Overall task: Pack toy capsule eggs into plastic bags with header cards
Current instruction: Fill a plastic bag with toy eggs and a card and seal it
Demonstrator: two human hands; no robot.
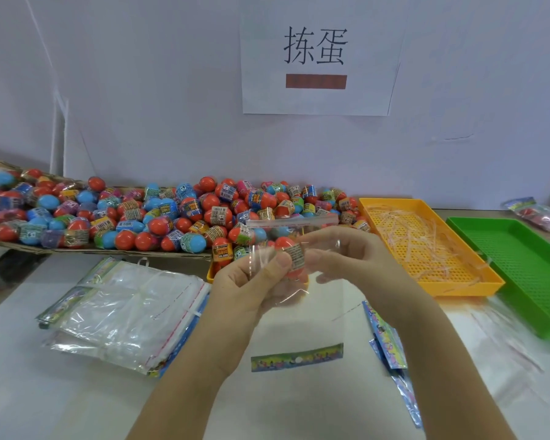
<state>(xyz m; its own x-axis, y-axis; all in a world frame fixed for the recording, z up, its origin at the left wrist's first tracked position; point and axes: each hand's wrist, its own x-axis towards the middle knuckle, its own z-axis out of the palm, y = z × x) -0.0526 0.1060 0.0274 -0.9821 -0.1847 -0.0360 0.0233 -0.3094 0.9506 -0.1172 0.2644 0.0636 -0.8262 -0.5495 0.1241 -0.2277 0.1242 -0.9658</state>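
My left hand pinches the red capsule egg upright in the clear bag, right hand gripping its film just right of it, header card hanging near

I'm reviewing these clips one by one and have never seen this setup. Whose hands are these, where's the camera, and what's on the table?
There is no machine here. A camera worn on a person's head looks down at their own hands. The left hand pinches an orange egg at a clear bag, which the right hand holds. Behind lies a pile of eggs on cardboard. To the left is a stack of empty bags, and to the right are an orange tray of thin strips and a green tray.
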